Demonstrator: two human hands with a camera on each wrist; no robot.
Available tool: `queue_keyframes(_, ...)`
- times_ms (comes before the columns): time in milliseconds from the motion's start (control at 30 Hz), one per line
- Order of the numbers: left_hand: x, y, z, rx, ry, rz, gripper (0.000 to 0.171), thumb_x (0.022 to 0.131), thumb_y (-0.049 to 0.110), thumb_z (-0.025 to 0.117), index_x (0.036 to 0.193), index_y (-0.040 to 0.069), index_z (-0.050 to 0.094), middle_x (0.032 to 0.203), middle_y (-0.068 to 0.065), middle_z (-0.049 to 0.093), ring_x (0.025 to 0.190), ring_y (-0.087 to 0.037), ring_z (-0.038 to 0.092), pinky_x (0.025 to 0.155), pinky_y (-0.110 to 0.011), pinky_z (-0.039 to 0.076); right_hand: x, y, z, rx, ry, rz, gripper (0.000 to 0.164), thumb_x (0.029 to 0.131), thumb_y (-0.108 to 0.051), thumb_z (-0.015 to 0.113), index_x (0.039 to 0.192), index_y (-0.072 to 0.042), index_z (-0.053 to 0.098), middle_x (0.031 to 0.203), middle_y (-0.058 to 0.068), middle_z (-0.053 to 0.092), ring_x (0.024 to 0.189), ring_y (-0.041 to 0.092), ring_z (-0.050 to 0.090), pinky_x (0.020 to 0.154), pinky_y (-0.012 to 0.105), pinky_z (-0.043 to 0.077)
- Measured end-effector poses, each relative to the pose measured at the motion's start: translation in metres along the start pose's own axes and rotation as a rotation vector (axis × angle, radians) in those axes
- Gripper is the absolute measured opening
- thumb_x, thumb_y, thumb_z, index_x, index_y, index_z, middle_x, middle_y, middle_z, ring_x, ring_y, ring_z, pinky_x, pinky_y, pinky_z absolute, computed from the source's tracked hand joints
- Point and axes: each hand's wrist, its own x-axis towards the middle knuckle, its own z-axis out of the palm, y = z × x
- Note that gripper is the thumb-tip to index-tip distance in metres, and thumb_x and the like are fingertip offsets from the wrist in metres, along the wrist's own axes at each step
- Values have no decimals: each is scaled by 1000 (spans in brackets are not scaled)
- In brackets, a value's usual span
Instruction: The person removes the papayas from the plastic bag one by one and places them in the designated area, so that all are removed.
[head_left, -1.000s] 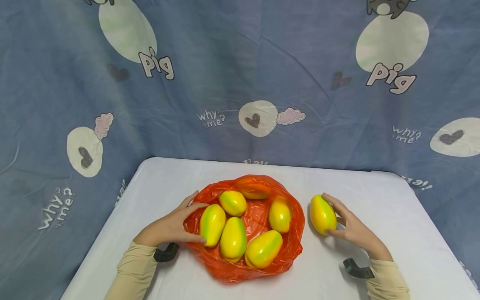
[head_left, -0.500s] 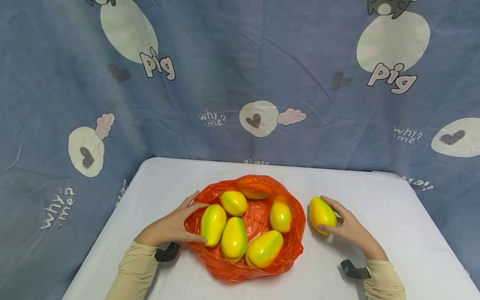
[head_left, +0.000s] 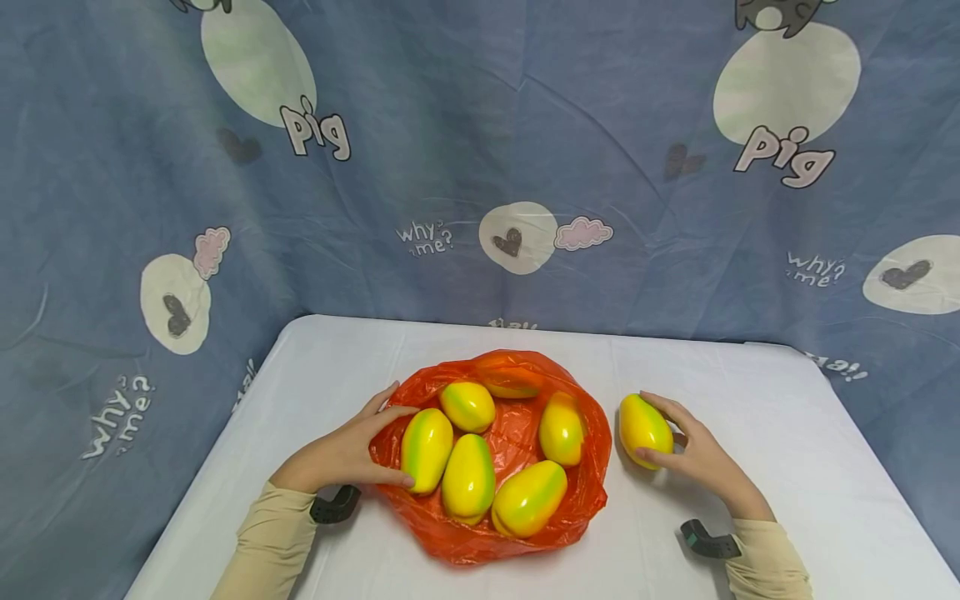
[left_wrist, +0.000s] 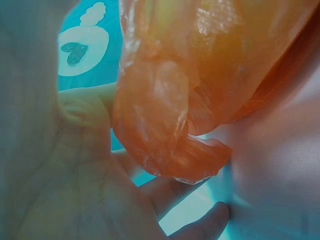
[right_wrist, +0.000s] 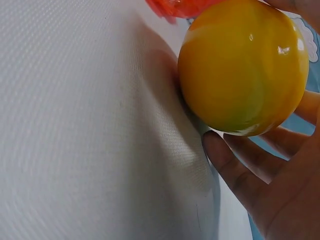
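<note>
A red plastic bag sits with its mouth spread wide, and several glossy yellow-green mangoes lie inside. My left hand holds the bag's left side, thumb and index finger spread over the rim beside the leftmost mango. In the left wrist view, crumpled bag film lies against the fingers. To the right of the bag, my right hand grips a single mango between thumb and fingers, low over the table. The right wrist view shows that mango close up, fingers curved around its side.
The white-covered table ends at a rounded back edge. A blue patterned curtain hangs behind and beside it. Dark bands stand out from both wrists.
My right thumb has moved left across the mango's front, and the right hand and forearm have shifted slightly left. The left hand and the bag stay almost still.
</note>
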Motion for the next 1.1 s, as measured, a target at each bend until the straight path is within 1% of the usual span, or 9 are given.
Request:
queue_keyframes(100, 0, 1, 0, -10, -4, -8, 92, 72, 61, 88, 150, 29, 50, 174, -15, 7, 152, -50, 30, 111, -70, 41, 0, 0, 0, -5, 6, 1, 80, 87, -23, 84, 156, -16, 44, 157, 17, 46, 130, -6, 41, 104, 65, 50)
queue_keyframes(200, -1, 2, -1, -18, -7, -11, 93, 72, 61, 88, 150, 29, 49, 174, -15, 6, 152, -50, 29, 111, -70, 41, 0, 1, 1, -22, 4, 0, 80, 87, -24, 84, 155, -15, 44, 157, 17, 47, 135, 12, 45, 103, 65, 50)
queue_keyframes(267, -1, 2, -1, -17, -7, -10, 92, 72, 61, 88, 150, 29, 49, 174, -15, 7, 152, -50, 30, 111, -70, 41, 0, 1, 1, -29, 3, 6, 80, 87, -26, 84, 156, -17, 44, 157, 16, 47, 135, 17, 46, 104, 64, 51)
queue_keyframes(333, -1, 2, -1, -17, -7, -10, 92, 72, 60, 88, 150, 29, 49, 174, -15, 7, 152, -50, 30, 111, -70, 41, 0, 1, 1, -31, -1, 13, 80, 87, -27, 84, 156, -18, 44, 157, 15, 47, 135, 12, 45, 105, 63, 50)
queue_keyframes(500, -1, 2, -1, -14, -4, -7, 92, 72, 60, 88, 150, 29, 50, 174, -15, 8, 152, -50, 30, 111, -70, 42, 0, 1, 1, -28, -9, 27, 80, 87, -29, 84, 156, -21, 44, 158, 12, 47, 129, -12, 38, 107, 58, 50)
queue_keyframes(633, 0, 1, -1, -12, -3, -1, 93, 72, 60, 88, 150, 27, 50, 173, -16, 8, 152, -49, 30, 112, -69, 42, 0, 2, 2, -28, -10, 18, 80, 87, -29, 84, 156, -22, 44, 158, 11, 47, 126, -17, 37, 106, 38, 53)
queue_keyframes(767, 0, 1, -1, -15, -4, 0, 91, 72, 59, 88, 149, 26, 51, 173, -16, 8, 152, -50, 31, 111, -70, 41, 1, 3, 2, -19, -9, 2, 80, 87, -28, 84, 156, -21, 44, 158, 11, 47, 126, -18, 37, 102, 20, 50)
queue_keyframes(1000, -1, 2, -1, -19, -8, 0, 92, 73, 60, 88, 149, 26, 51, 173, -16, 8, 151, -50, 31, 112, -69, 41, 0, 2, 2, -18, -26, 22, 77, 88, -30, 83, 155, -21, 45, 157, 11, 50, 125, -20, 39, 105, 25, 52)
queue_keyframes(1100, -1, 2, -1, -20, -12, -9, 92, 73, 60, 88, 150, 27, 50, 174, -15, 7, 152, -50, 30, 112, -69, 41, 0, 2, 3, -11, -25, 24, 77, 88, -30, 84, 155, -20, 46, 156, 10, 51, 124, -20, 40, 105, 23, 51)
